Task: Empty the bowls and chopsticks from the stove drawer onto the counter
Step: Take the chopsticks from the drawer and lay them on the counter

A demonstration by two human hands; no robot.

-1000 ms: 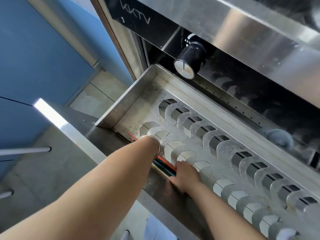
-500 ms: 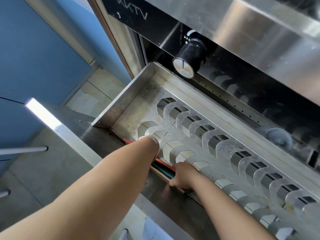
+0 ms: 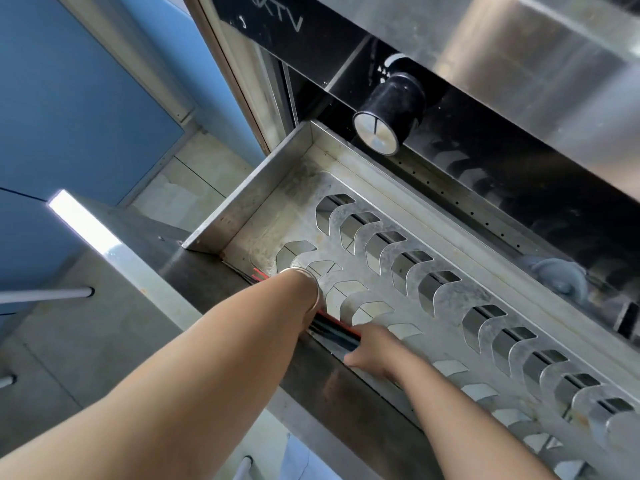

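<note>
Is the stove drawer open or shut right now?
Open: the drawer is pulled out, its slotted rack exposed below the knob.

1 open steel drawer (image 3: 242, 216) under 1 black knob (image 3: 388, 114). 2 bare forearms reach in, with 1 bracelet (image 3: 306, 284) on the left wrist; only 1 hand (image 3: 375, 351) shows, the right. Chopsticks (image 3: 334, 329): a bundle of red and dark sticks, exact count unclear. 0 bowls visible. Rack slots in 2 rows, partly cut off.
</note>
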